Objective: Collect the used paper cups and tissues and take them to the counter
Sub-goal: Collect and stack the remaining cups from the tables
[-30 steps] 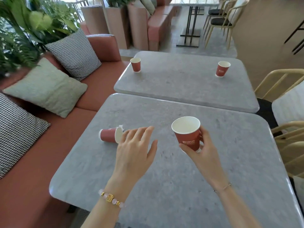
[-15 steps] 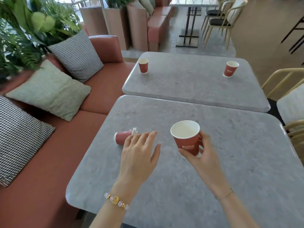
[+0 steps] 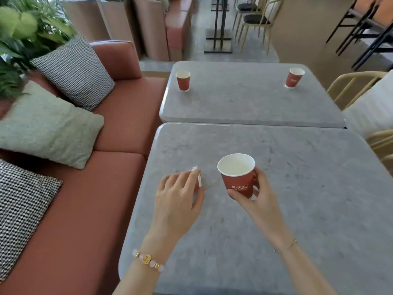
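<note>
My right hand (image 3: pixel 258 201) holds an upright red paper cup (image 3: pixel 239 182) with a white, empty-looking inside just above the near grey table (image 3: pixel 308 199). My left hand (image 3: pixel 176 201) lies over a tipped red cup (image 3: pixel 199 182), fingers curled around it; only its white rim and a sliver of red show. A scrap of white tissue (image 3: pixel 194 168) pokes out at its mouth. Two more red cups stand on the far table (image 3: pixel 244 103): one at its left (image 3: pixel 183 80), one at its right (image 3: pixel 294 78).
A rust-coloured bench sofa (image 3: pixel 89 209) with a green cushion (image 3: pixel 46 126) and checked cushions (image 3: pixel 74 71) runs along the left of both tables. Wooden chairs (image 3: pixel 353 86) stand on the right. Plants (image 3: pixel 23 33) hang over the sofa back.
My left hand has moved forward and down onto the tipped cup, now mostly hidden beneath it. The view has shifted left. My right hand keeps holding its cup.
</note>
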Action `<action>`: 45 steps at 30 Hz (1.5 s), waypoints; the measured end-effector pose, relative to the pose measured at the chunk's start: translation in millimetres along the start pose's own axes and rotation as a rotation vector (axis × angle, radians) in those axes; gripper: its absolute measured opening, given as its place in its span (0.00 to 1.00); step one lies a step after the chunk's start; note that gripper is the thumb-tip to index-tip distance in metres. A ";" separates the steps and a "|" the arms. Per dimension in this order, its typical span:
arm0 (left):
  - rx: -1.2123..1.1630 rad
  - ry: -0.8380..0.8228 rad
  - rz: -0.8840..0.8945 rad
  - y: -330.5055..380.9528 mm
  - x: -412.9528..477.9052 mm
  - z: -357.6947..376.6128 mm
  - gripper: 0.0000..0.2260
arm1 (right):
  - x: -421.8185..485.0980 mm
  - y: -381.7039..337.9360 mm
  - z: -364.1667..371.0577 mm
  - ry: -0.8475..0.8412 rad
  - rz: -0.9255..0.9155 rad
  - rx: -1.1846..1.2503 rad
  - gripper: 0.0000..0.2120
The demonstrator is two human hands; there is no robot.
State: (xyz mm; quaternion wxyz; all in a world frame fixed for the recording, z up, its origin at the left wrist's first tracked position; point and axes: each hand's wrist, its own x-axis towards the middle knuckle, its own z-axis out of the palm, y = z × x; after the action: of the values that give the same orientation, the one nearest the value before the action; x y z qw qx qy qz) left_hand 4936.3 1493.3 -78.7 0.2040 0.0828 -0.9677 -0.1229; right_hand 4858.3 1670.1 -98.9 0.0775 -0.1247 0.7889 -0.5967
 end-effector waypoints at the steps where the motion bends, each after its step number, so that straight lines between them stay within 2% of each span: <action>1: -0.008 0.001 0.011 -5.0 -0.2 -0.4 0.17 | -1.3 -0.5 6.0 0.009 0.005 -0.003 0.32; 14: -0.020 -0.031 0.018 -61.4 -0.7 13.0 0.15 | -3.9 4.0 35.5 0.066 0.076 0.043 0.30; 18: -0.034 -0.090 0.012 -71.5 0.5 35.9 0.13 | -1.5 9.4 37.2 0.076 0.095 0.048 0.30; 27: -0.062 -0.307 -0.019 -85.9 17.9 91.2 0.29 | -0.3 23.9 31.4 0.122 0.156 0.011 0.32; 32: -0.043 -0.405 0.004 -91.4 17.9 113.5 0.33 | -0.7 27.2 28.1 0.145 0.168 -0.003 0.32; 39: -0.041 -0.355 0.025 -92.2 16.3 122.6 0.32 | 1.9 27.2 29.2 0.150 0.180 -0.003 0.31; 45: -0.134 -0.257 0.006 -92.5 15.8 118.8 0.30 | 1.8 30.4 29.1 0.151 0.166 -0.032 0.32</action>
State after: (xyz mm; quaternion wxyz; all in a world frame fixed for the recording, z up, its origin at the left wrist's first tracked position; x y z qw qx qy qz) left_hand 4882.9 1425.7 -203.3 0.0836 0.0497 -0.9757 -0.1963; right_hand 4861.2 1650.6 -136.0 0.0649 -0.0147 0.8096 -0.5831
